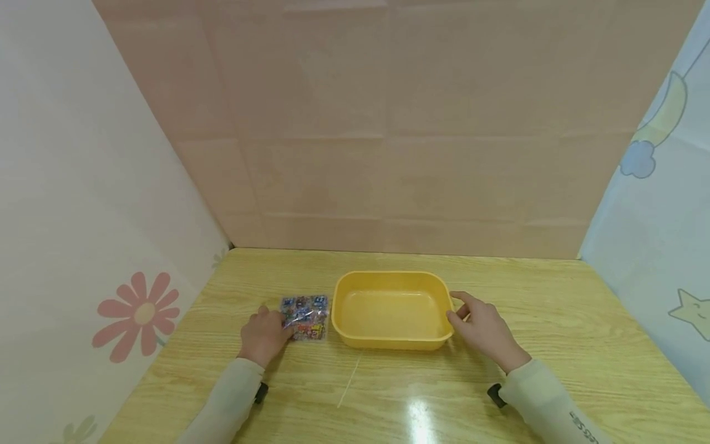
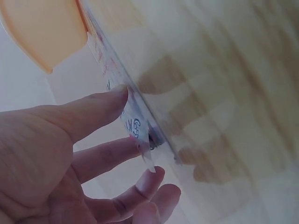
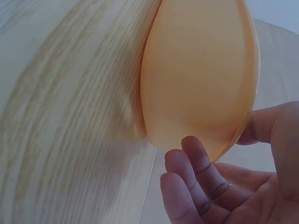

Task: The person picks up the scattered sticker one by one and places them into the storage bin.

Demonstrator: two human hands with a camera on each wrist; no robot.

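A flat clear plastic packet with small colourful printed pieces lies on the table, left of a yellow plastic basin. My left hand is at the packet's left edge. In the left wrist view its straight thumb touches the packet, and the index fingertip is at the edge, partly hidden by it. The other fingers are loosely bent off the packet. My right hand is at the basin's right end. In the right wrist view, thumb and fingers are spread around the basin's rounded end, fingertips right at its wall.
The light wood-grain table runs back to a beige paper-covered wall. Pale side walls stand left and right, with a flower print and a star print. Nothing shows inside the basin.
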